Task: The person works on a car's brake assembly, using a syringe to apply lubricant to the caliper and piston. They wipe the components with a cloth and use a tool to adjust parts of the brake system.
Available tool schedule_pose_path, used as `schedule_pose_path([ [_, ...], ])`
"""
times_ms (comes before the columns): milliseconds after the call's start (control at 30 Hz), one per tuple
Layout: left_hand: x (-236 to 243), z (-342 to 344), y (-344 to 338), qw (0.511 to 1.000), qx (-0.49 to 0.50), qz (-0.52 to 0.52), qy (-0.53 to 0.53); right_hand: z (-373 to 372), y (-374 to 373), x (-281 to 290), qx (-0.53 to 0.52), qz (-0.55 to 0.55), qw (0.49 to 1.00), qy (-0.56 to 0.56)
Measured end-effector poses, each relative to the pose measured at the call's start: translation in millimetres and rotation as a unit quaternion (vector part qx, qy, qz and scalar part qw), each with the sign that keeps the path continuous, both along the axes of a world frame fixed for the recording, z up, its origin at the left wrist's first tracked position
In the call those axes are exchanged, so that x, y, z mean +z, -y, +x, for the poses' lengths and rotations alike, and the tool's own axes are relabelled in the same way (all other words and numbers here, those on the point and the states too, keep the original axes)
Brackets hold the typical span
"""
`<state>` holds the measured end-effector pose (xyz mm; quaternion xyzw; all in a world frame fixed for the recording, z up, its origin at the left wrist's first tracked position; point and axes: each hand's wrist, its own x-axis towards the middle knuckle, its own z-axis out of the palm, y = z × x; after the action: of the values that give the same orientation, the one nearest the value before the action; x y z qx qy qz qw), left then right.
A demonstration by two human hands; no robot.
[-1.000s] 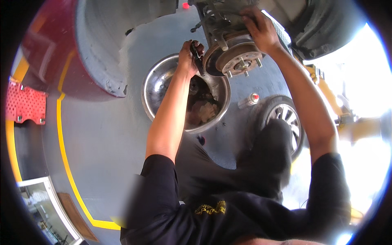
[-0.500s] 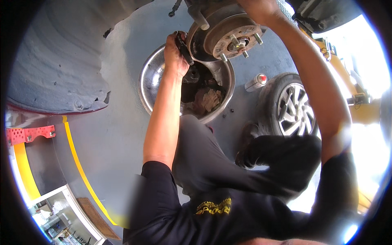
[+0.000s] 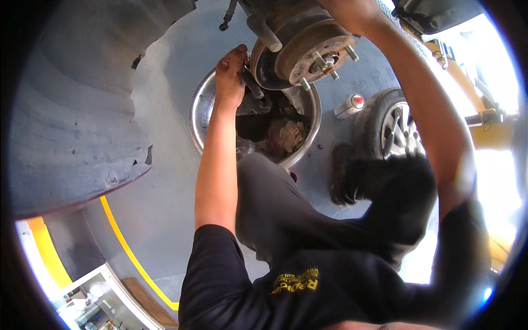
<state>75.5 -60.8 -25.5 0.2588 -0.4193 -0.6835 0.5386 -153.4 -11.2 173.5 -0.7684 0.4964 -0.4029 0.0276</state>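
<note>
At the top centre is a rusty brake disc and hub (image 3: 308, 58) with several bare studs. My left hand (image 3: 231, 80) is closed at the hub's left side, its fingers curled on a dark elongated part (image 3: 252, 83) that slants down beside the disc. I cannot make out what kind of part it is. My right hand (image 3: 352, 15) reaches over the top right of the disc. Its fingers are hidden behind the hub and past the picture's upper edge.
Below the hub stands a round metal basin (image 3: 314, 118) with dark parts and a crumpled rag (image 3: 291, 135). A spray can (image 3: 349, 106) and a wheel with tyre (image 3: 393, 124) are to the right. The car's wheel-arch liner (image 3: 82, 110) fills the upper left.
The whole view has shifted slightly. My left hand has turned a little, and the dark part now points lower beside the disc. My bent right leg has moved. The right arm stays over the hub.
</note>
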Motion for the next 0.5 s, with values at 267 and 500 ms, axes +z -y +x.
schedule_pose_path([
  [267, 9.9, -0.1, 11.9, 0.999, 0.016, -0.04, 0.008, 3.0, 3.6, -4.7, -0.002, -0.014, 1.0, 0.006],
  [500, 17.3, 6.0, 22.9, 0.984, 0.054, -0.082, 0.149, 7.6, 1.4, -6.1, -0.025, -0.004, 1.0, 0.017],
])
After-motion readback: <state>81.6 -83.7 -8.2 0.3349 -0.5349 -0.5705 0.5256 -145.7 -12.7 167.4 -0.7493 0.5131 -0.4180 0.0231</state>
